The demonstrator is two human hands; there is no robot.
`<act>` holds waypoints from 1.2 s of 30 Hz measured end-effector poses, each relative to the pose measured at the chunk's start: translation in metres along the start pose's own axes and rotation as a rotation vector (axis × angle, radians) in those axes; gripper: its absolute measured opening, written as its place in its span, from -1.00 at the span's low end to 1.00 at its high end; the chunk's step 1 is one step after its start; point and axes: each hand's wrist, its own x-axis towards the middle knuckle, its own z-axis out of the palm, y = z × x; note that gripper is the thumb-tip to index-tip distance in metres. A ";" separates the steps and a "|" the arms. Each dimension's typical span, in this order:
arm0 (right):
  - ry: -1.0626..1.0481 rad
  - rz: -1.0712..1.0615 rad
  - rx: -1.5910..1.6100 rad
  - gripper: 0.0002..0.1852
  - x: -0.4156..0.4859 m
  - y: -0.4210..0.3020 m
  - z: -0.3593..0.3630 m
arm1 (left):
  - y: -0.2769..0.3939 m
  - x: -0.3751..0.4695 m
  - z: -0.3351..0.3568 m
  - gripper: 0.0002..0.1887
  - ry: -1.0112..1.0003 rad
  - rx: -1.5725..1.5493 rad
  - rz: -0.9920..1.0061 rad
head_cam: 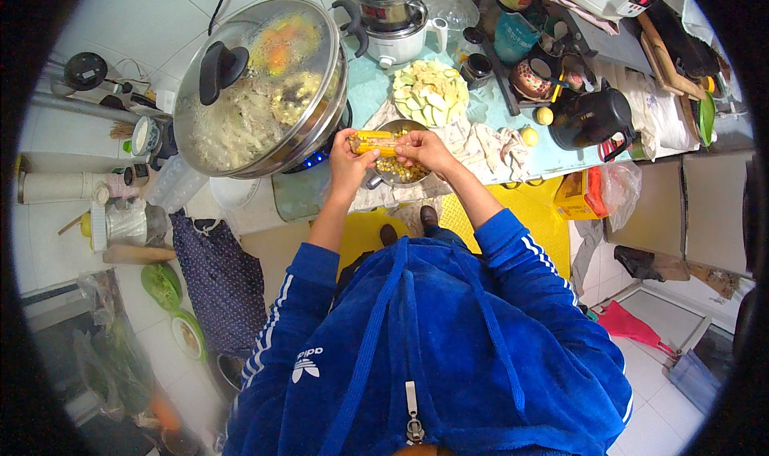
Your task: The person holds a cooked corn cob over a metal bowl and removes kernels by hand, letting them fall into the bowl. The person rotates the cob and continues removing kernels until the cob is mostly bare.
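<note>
A yellow corn cob (373, 143), partly stripped of its kernels, is held level between my two hands. My left hand (348, 163) grips its left end, and my right hand (424, 150) has its fingers on the right end. Below them a metal pan (393, 183) holds loose corn kernels. The pan rests on a patterned cloth (474, 150) near the counter's front edge. Just behind the pan stands a heaped plate of pale green sliced vegetable (431, 92).
A large lidded steamer (258, 89) with food inside stands on a lit cooker at the left. Behind are a white electric pot (396, 46) and glass jars (477, 67). A black kettle (592, 120) and small yellow fruits (529, 136) are at the right.
</note>
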 end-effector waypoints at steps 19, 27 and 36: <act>0.055 -0.100 -0.204 -0.88 -0.006 -0.005 0.006 | -0.009 -0.010 -0.011 -0.52 0.056 -0.297 -0.048; 0.042 -0.168 -0.125 -0.92 -0.005 -0.003 0.007 | -0.012 -0.015 -0.008 -0.48 0.085 -0.340 -0.072; 0.072 -0.217 -0.187 -0.91 -0.008 -0.008 0.009 | -0.012 -0.015 -0.003 -0.51 0.152 -0.303 -0.131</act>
